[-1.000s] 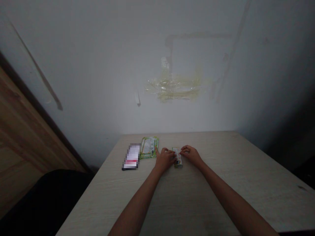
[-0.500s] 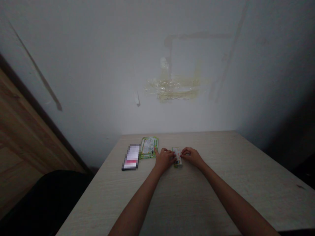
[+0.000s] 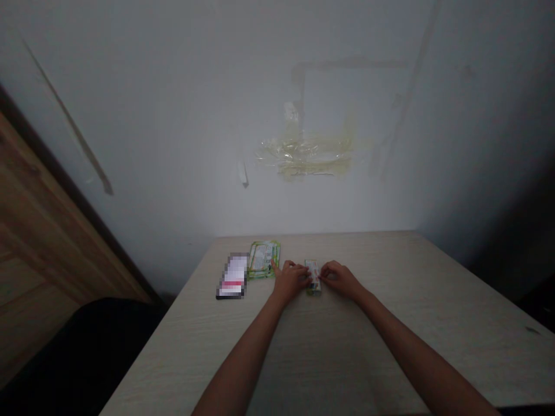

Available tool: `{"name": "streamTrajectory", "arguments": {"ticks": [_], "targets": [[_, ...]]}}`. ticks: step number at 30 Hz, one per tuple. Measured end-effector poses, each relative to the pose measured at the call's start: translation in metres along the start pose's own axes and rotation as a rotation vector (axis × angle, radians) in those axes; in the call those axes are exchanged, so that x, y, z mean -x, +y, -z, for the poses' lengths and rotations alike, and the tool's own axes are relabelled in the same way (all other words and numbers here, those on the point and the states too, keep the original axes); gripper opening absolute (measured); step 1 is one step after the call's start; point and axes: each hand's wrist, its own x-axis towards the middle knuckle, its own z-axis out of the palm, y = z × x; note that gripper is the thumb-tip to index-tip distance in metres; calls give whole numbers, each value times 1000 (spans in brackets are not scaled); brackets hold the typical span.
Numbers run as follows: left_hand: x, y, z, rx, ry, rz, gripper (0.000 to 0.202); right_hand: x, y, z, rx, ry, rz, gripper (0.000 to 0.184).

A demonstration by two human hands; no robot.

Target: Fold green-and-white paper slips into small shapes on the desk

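On the table between my hands lies a small, narrow printed packet in white and green; whether it is a flat packet or a thin box I cannot tell. My left hand rests at its left side, fingertips pressed on it and the thumb stretched away. At the right edge, my right hand has its fingers curled and pinched against the packet. Close beyond the left thumb is a loose stack of green-and-white printed packets, lying flat.
A phone with a blurred, lit screen lies left of the stack. The pale wood table meets a white wall with old tape. A dark chair-like shape and wooden panel stand at the left.
My right hand's fingers have shifted slightly along the packet's right edge. The left hand keeps its place on the packet. The whole view has moved a little.
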Motion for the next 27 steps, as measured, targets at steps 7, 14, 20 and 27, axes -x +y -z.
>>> {"name": "streamTrajectory", "arguments": {"ticks": [7,14,20,27], "targets": [[-1,0,-1,-18,12,-3,24,5,-5,1,-7,-33,14,8],[0,-1,-1,-36,22,-8,23,8,-9,2,-15,-53,22,10],[0,0,-1,-38,19,-18,25,11,-13,1,7,-72,8,12],[1,0,-1,-37,29,-28,26,18,-26,1,-26,-104,-11,13]]}}
